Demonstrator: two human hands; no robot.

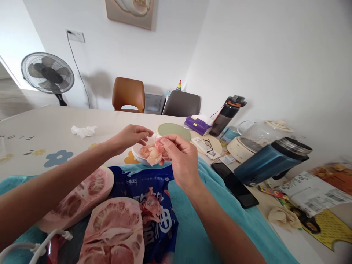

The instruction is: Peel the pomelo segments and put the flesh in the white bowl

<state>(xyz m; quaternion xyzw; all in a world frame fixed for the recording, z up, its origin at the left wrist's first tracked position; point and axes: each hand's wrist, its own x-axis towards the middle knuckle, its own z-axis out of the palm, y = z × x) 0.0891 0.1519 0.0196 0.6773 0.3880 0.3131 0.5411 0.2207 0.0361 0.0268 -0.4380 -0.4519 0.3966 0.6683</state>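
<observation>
Over a white bowl point(135, 151) of peeled pomelo flesh, my right hand point(178, 154) pinches a piece of pomelo flesh point(157, 149) between thumb and fingers. My left hand point(134, 135) hovers just beside it above the bowl's far side, its fingers loosely stretched out with nothing in them. Nearer me lie two hollowed pomelo rind halves point(115, 223), pinkish inside with thick pale walls. Torn membrane scraps point(151, 206) rest on a blue printed plastic bag point(129, 183). Part of the bowl's contents is hidden by my right hand.
A teal towel point(189, 212) covers the table's near side. To the right are a phone point(235, 185), a blue flask point(269, 161), a glass kettle point(255, 135), eyeglasses point(209, 146) and a purple tissue pack point(198, 124). A green round lid point(173, 131) lies behind the bowl.
</observation>
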